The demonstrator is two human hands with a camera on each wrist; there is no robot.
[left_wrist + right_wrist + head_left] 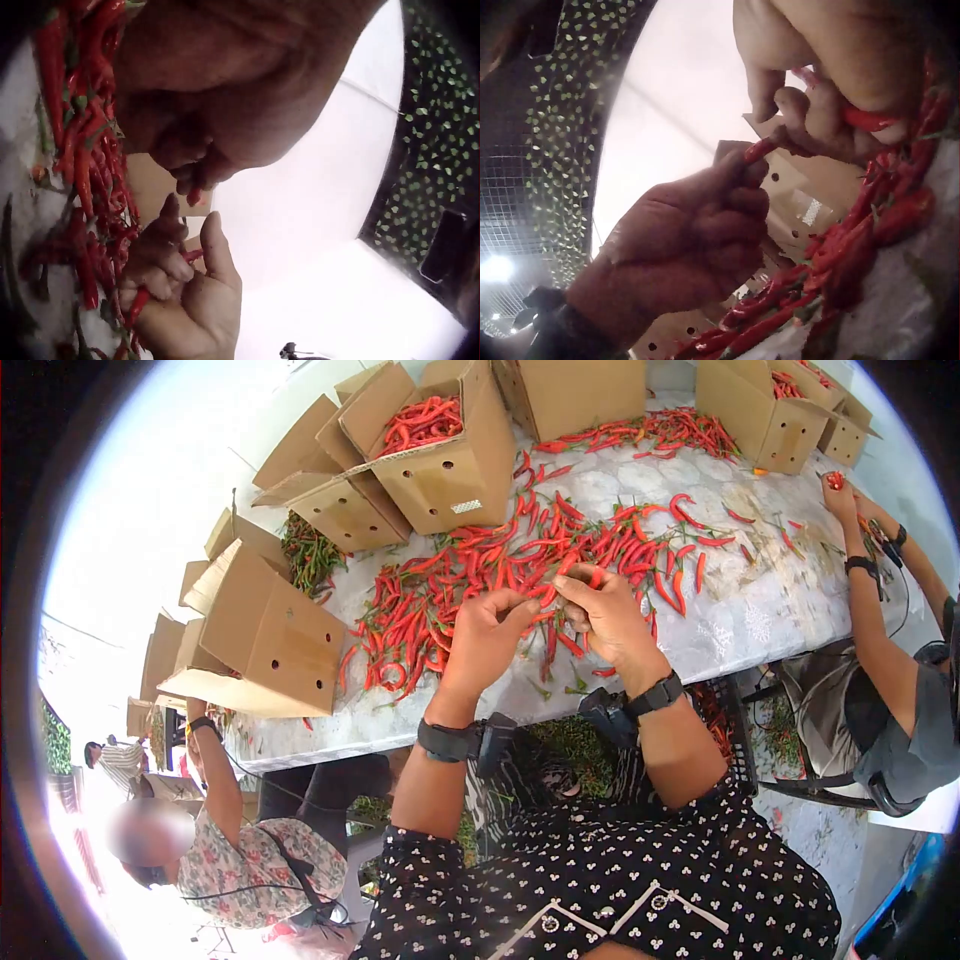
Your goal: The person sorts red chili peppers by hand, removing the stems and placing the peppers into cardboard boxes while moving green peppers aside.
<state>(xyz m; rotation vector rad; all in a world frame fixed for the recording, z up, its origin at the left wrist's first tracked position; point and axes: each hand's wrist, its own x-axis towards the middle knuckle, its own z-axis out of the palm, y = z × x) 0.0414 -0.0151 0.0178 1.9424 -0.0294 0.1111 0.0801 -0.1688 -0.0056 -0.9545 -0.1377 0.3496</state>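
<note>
My left hand point(488, 635) pinches one end of a red chili point(759, 150) between thumb and forefinger. Facing it, my right hand point(610, 622) has its fingertips at the chili's other end in the right wrist view. Another red chili point(866, 120) lies gripped under the curled fingers of my right hand; it shows too in the left wrist view as a red chili point(139, 306). Both hands are over the near side of a wide pile of red chilies point(500, 560), many with green stems.
Cardboard boxes point(440, 480) line the far side and the left, one box point(285, 650) near the left edge. Green chilies point(310, 550) lie between boxes. Another person's hands point(845, 500) are at the right; a person point(240, 850) sits at the left. The table point(740, 610) has a pale cover.
</note>
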